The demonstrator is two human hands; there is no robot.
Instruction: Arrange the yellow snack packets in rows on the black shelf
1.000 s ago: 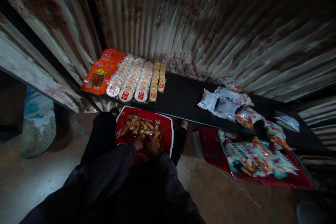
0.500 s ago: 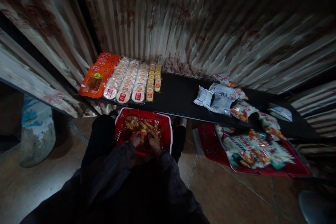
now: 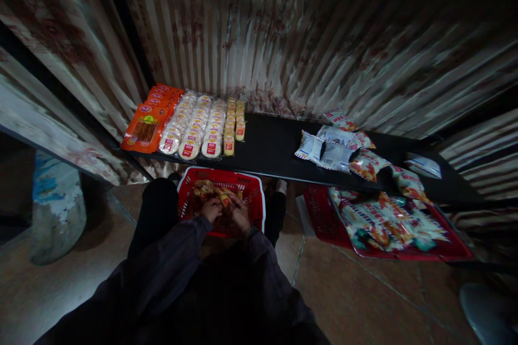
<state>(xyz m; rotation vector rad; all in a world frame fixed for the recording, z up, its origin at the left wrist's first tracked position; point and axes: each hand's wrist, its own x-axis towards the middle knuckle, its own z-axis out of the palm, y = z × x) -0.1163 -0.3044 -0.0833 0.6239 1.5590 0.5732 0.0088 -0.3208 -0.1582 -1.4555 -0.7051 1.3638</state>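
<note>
A red plastic basket [image 3: 254, 199] rests on my lap and holds several small yellow snack packets [image 3: 202, 190]. Both hands are inside it, close together. My left hand [image 3: 211, 208] and my right hand [image 3: 239, 212] have their fingers curled around a small yellow packet with a red label [image 3: 225, 200] between them. In front of me on the black shelf [image 3: 275, 151] lie neat rows of orange packets [image 3: 146, 128], round white packets [image 3: 194, 128] and a thin row of yellow packets [image 3: 231, 125].
A loose heap of silver and red snack bags [image 3: 340, 152] lies on the shelf's right half. Below it stands a second red basket [image 3: 324, 215] piled with big bags. Corrugated metal wall [image 3: 307, 32] behind; a blue-white drum [image 3: 56, 199] at left.
My hands moved a little further into the basket and closed together on a yellow packet. The view shifted slightly; the shelf goods stayed put.
</note>
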